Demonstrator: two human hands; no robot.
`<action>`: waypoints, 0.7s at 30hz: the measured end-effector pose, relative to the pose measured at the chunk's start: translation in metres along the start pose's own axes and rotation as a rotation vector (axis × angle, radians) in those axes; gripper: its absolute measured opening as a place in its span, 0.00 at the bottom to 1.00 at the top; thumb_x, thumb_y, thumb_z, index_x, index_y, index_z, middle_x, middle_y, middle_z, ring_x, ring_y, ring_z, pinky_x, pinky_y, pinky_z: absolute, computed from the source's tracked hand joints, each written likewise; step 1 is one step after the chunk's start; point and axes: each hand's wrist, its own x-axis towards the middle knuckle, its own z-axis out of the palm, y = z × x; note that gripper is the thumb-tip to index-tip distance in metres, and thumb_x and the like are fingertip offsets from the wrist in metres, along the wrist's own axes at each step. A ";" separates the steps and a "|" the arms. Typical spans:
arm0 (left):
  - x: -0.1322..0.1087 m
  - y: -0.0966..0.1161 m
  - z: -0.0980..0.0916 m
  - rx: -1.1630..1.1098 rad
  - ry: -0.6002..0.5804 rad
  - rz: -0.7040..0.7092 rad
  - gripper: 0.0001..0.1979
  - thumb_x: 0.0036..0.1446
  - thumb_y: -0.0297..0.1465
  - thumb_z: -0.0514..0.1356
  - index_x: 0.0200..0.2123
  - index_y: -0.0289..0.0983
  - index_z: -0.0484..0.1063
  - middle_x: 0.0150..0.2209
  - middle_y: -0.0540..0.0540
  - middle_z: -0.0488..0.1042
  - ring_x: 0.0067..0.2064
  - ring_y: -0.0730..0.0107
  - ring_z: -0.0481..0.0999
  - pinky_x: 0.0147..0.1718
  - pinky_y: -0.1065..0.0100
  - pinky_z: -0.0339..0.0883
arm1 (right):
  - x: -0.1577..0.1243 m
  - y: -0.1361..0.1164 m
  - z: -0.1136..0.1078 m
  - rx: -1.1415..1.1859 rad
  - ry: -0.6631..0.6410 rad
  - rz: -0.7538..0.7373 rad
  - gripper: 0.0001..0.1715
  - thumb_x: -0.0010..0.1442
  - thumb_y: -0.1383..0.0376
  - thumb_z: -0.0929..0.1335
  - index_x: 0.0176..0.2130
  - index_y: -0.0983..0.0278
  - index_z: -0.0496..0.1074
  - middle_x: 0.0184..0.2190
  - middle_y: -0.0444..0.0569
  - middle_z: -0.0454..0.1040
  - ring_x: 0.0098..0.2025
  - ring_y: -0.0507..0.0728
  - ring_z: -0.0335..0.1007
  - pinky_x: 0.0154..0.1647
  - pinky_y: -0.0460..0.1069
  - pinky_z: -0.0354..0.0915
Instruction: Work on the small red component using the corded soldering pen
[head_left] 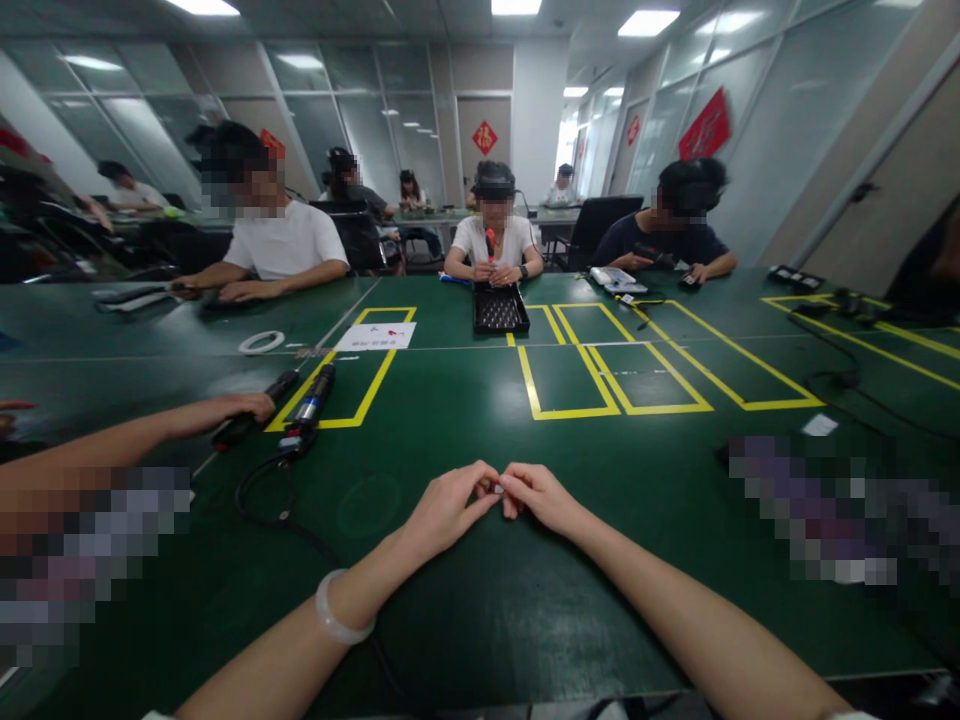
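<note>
Both of my hands meet over the near middle of the green table [465, 620]. My left hand [454, 505], with a pale bangle [328, 608] on its wrist, has its thumb and fingers pinched together. My right hand [541, 495] is also closed, its fingertips against those of the left. A tiny whitish thing [498, 489] shows between the fingertips; it is too small to name, and which hand grips it is unclear.
A black and silver tool [310, 405] with a cable lies left of my hands, near another person's hand [232, 408] on a dark tool. Ahead are yellow tape outlines, a white paper [377, 336] and a black tray [501, 310] before a seated person.
</note>
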 end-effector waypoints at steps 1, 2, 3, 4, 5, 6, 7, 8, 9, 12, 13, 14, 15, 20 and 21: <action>0.000 -0.001 0.000 0.004 0.010 -0.010 0.10 0.63 0.38 0.53 0.40 0.39 0.69 0.36 0.48 0.74 0.38 0.68 0.73 0.39 0.68 0.65 | 0.000 -0.001 0.001 0.008 0.011 -0.002 0.24 0.63 0.47 0.64 0.32 0.66 0.66 0.21 0.42 0.71 0.22 0.49 0.65 0.25 0.44 0.60; 0.000 -0.002 0.000 0.001 0.020 -0.022 0.11 0.63 0.39 0.53 0.40 0.39 0.69 0.36 0.48 0.74 0.38 0.67 0.73 0.39 0.68 0.65 | -0.001 -0.002 0.002 0.025 0.027 -0.003 0.23 0.62 0.47 0.64 0.33 0.65 0.66 0.21 0.42 0.71 0.22 0.49 0.65 0.24 0.44 0.60; 0.000 -0.003 0.000 -0.009 0.028 -0.035 0.11 0.63 0.39 0.53 0.40 0.39 0.69 0.36 0.47 0.75 0.38 0.67 0.74 0.39 0.68 0.65 | -0.001 -0.003 0.002 0.049 0.042 -0.005 0.22 0.61 0.48 0.66 0.35 0.65 0.65 0.22 0.41 0.71 0.23 0.49 0.66 0.25 0.44 0.60; 0.000 -0.004 0.000 -0.023 0.030 -0.047 0.12 0.63 0.39 0.53 0.41 0.39 0.69 0.36 0.47 0.75 0.39 0.66 0.74 0.40 0.67 0.66 | -0.001 -0.004 0.003 0.072 0.055 -0.009 0.22 0.59 0.49 0.68 0.37 0.65 0.65 0.23 0.41 0.70 0.23 0.49 0.66 0.25 0.44 0.61; 0.000 -0.005 -0.001 -0.038 0.028 -0.056 0.12 0.62 0.40 0.53 0.41 0.39 0.70 0.37 0.47 0.76 0.39 0.66 0.74 0.40 0.67 0.66 | -0.001 -0.004 0.003 0.086 0.061 -0.015 0.22 0.57 0.50 0.70 0.38 0.64 0.64 0.24 0.40 0.70 0.24 0.49 0.66 0.26 0.44 0.61; 0.000 -0.005 -0.001 -0.050 0.022 -0.060 0.12 0.62 0.40 0.54 0.42 0.39 0.70 0.38 0.46 0.76 0.40 0.65 0.75 0.40 0.67 0.66 | -0.002 -0.005 0.003 0.089 0.058 -0.020 0.22 0.55 0.51 0.71 0.38 0.65 0.64 0.25 0.40 0.69 0.24 0.49 0.66 0.27 0.44 0.62; 0.000 -0.005 -0.002 -0.055 0.010 -0.060 0.13 0.62 0.41 0.54 0.42 0.40 0.70 0.38 0.46 0.76 0.40 0.65 0.75 0.41 0.67 0.66 | -0.002 -0.005 0.003 0.084 0.050 -0.025 0.22 0.54 0.52 0.72 0.37 0.65 0.65 0.26 0.41 0.69 0.25 0.49 0.66 0.28 0.45 0.62; 0.000 -0.004 -0.003 -0.052 -0.007 -0.054 0.13 0.63 0.41 0.53 0.41 0.40 0.71 0.38 0.46 0.77 0.40 0.65 0.75 0.41 0.67 0.65 | -0.002 -0.005 0.003 0.072 0.042 -0.026 0.22 0.54 0.52 0.72 0.37 0.65 0.65 0.26 0.41 0.69 0.25 0.49 0.66 0.28 0.45 0.62; 0.001 -0.005 -0.006 -0.040 -0.023 -0.045 0.14 0.64 0.41 0.51 0.41 0.40 0.72 0.38 0.47 0.77 0.41 0.65 0.75 0.42 0.67 0.65 | -0.002 -0.005 0.003 0.061 0.036 -0.025 0.21 0.55 0.52 0.72 0.37 0.65 0.65 0.26 0.42 0.70 0.25 0.49 0.66 0.28 0.45 0.62; 0.005 -0.016 -0.024 0.043 -0.002 -0.049 0.19 0.67 0.40 0.44 0.43 0.40 0.73 0.41 0.47 0.77 0.44 0.66 0.75 0.45 0.67 0.64 | -0.001 -0.002 0.001 0.041 0.037 -0.013 0.20 0.57 0.52 0.71 0.37 0.65 0.64 0.27 0.42 0.70 0.25 0.48 0.65 0.27 0.45 0.62; 0.005 -0.024 -0.035 0.095 0.045 -0.073 0.20 0.67 0.40 0.43 0.46 0.40 0.72 0.43 0.46 0.76 0.46 0.65 0.74 0.47 0.66 0.64 | -0.001 -0.001 0.001 0.038 0.043 -0.008 0.20 0.57 0.52 0.71 0.37 0.65 0.64 0.27 0.42 0.70 0.24 0.48 0.65 0.27 0.44 0.61; 0.005 -0.036 -0.047 0.161 0.109 -0.114 0.20 0.67 0.41 0.44 0.49 0.40 0.70 0.46 0.46 0.75 0.49 0.64 0.73 0.49 0.65 0.63 | -0.001 0.000 0.000 0.035 0.048 -0.005 0.21 0.56 0.52 0.71 0.37 0.65 0.64 0.26 0.42 0.69 0.24 0.48 0.65 0.26 0.44 0.61; 0.004 -0.051 -0.061 0.251 0.185 -0.162 0.21 0.66 0.41 0.45 0.53 0.40 0.68 0.50 0.45 0.73 0.52 0.62 0.71 0.52 0.63 0.62 | 0.000 0.001 0.000 0.034 0.050 -0.004 0.21 0.56 0.52 0.71 0.37 0.64 0.64 0.26 0.41 0.69 0.24 0.48 0.65 0.26 0.44 0.61; -0.027 -0.141 -0.132 0.718 0.417 -0.597 0.30 0.59 0.44 0.53 0.60 0.32 0.60 0.61 0.32 0.59 0.59 0.42 0.62 0.54 0.49 0.61 | 0.000 0.001 -0.001 0.024 0.041 0.000 0.20 0.55 0.53 0.71 0.37 0.64 0.65 0.26 0.41 0.69 0.24 0.48 0.65 0.26 0.44 0.61; -0.035 -0.157 -0.143 0.748 0.419 -0.695 0.33 0.58 0.46 0.54 0.60 0.32 0.58 0.62 0.30 0.58 0.59 0.38 0.62 0.51 0.47 0.62 | 0.000 0.000 -0.001 0.019 0.040 0.005 0.20 0.55 0.53 0.71 0.37 0.64 0.65 0.26 0.41 0.69 0.24 0.48 0.64 0.26 0.44 0.61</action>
